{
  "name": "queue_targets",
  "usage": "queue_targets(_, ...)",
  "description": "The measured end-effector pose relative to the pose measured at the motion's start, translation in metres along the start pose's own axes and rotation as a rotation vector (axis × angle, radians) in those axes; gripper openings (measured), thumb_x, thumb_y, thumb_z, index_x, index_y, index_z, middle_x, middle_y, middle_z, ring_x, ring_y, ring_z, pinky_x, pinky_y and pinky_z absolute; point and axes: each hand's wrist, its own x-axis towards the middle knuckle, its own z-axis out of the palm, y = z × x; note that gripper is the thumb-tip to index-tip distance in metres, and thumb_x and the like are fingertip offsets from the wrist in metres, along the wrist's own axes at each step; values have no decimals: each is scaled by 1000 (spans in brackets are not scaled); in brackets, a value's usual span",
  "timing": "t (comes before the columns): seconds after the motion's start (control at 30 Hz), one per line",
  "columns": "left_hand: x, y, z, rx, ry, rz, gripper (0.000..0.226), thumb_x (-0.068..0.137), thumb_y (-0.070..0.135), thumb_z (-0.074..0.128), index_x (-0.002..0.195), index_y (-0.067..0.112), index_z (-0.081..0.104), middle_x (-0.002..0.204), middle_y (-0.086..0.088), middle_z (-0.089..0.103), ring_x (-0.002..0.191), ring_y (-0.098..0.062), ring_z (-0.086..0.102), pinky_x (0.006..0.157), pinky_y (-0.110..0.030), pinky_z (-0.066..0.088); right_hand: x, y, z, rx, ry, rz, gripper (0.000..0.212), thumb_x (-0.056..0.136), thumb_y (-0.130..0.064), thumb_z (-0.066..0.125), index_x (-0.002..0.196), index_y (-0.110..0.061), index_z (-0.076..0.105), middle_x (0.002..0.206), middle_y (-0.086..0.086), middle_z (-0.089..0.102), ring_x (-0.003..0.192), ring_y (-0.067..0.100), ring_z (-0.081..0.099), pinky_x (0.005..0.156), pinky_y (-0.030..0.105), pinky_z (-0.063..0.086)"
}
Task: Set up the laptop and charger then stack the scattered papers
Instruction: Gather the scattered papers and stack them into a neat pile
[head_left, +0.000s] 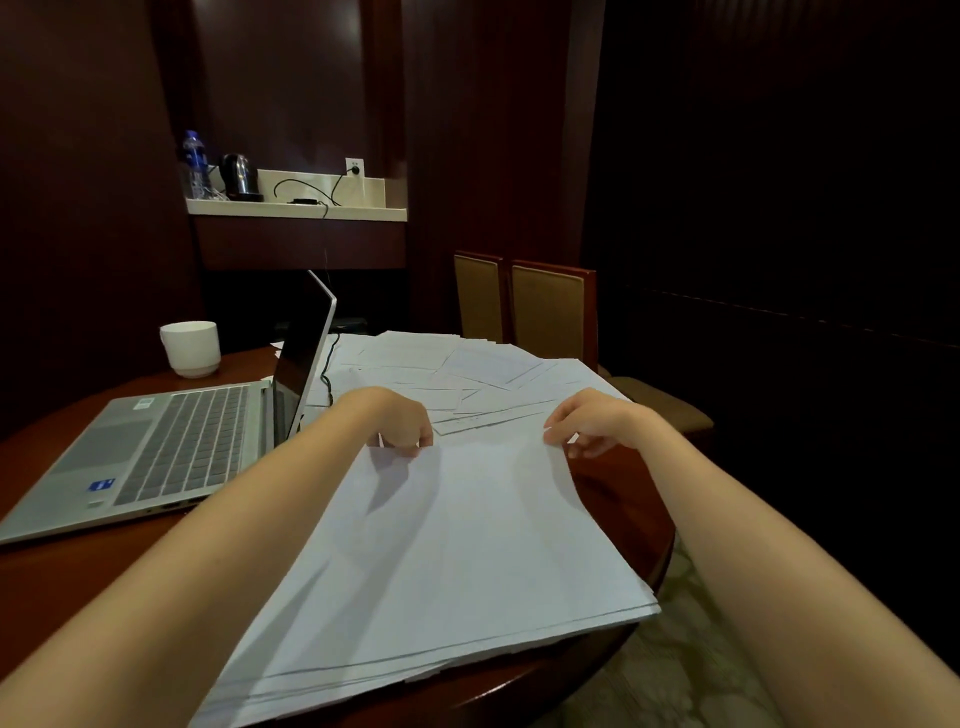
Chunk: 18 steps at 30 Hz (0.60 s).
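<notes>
White paper stack (457, 545): thin, limp, light, slippery sheet on sheet, so I judge it best held at two far corners w/ both hands, not mid-sheet. My left hand (402, 421) and right hand (592, 421) are at its far edge, fingers curled down, pinching that edge near each corner. From this grip the stack runs back toward me over the wooden table (623, 499); scattered sheets (441, 364) lie just beyond my knuckles, and the laptop (171, 447) is open at left.

Glossy wood table (613, 499) — matt white papers (457, 545) (smooth), brushed-metal laptop (130, 447).
</notes>
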Motion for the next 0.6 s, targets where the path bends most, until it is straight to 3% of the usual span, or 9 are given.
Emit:
queue_targets(0.07, 2, -2, 3, -3, 16, 9, 33, 91, 2, 45, 119, 12, 58, 83, 2, 55, 61, -10, 49, 60, -19, 45, 2, -1, 6, -79, -29, 21, 4, 86, -15, 64, 83, -16, 62, 79, 0, 61, 63, 11, 59, 62, 21, 48)
queue_targets(0.17, 7, -6, 8, -93, 8, 18, 33, 87, 0, 56, 115, 16, 60, 100, -5, 59, 70, -16, 56, 68, -21, 50, 5, -2, 12, -170, -61, 48, 11, 86, -18, 65, 96, -14, 61, 90, 2, 63, 67, 11, 60, 64, 21, 49)
queue_targets(0.3, 10, -8, 11, -187, -31, 39, 37, 81, -6, 62, 112, 13, 60, 98, -8, 61, 79, -18, 58, 82, -32, 54, 11, -3, 17, -166, -78, 79, 15, 84, -15, 67, 99, -15, 61, 98, 5, 63, 71, 12, 60, 64, 22, 50)
queue_targets(0.37, 14, -10, 11, -172, -24, 37, 35, 83, -2, 62, 113, 15, 60, 97, -4, 61, 84, -17, 58, 80, -31, 54, 14, -4, 19, -153, -63, 89, 18, 84, -13, 67, 101, -14, 61, 102, 6, 60, 79, 15, 60, 68, 24, 51)
queue_targets(0.53, 30, -12, 13, -117, 134, 31, 30, 87, 7, 53, 113, 19, 61, 87, 4, 53, 76, -12, 53, 64, -22, 43, 27, -10, 24, -17, 104, 53, 26, 90, -8, 58, 116, -8, 60, 118, 11, 57, 93, 20, 55, 59, 22, 46)
queue_targets(0.6, 37, -14, 16, -88, 218, 29, 32, 88, 8, 49, 116, 19, 58, 101, 3, 48, 95, -17, 54, 73, -25, 42, 33, -12, 27, 54, 150, 29, 25, 91, -5, 54, 116, -6, 60, 122, 13, 56, 92, 21, 55, 59, 22, 47)
